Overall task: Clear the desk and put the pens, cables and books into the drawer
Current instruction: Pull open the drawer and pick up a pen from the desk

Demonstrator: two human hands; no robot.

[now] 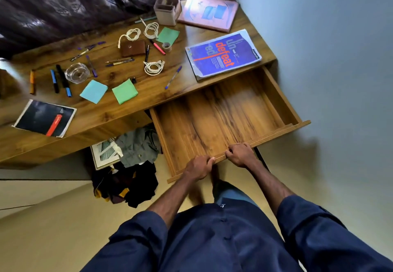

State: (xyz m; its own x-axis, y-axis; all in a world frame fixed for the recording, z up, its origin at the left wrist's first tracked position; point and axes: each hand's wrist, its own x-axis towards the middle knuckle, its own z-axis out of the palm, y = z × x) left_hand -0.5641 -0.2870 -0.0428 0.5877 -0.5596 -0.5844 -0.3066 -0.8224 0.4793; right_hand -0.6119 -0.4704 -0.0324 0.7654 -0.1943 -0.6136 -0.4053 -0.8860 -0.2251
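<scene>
The wooden drawer stands pulled out from the desk, its inside bare. My left hand and my right hand both grip its front edge, side by side. On the desk top lie a blue book, a pink book at the back and a black book at the left front. Three coiled white cables lie mid-desk. Several pens are scattered about, among them a blue pen, a red pen and markers.
A brown wallet, a glass dish, sticky-note pads, a tape roll and a pen holder sit on the desk. Clothes lie under it. A wall stands right of the drawer.
</scene>
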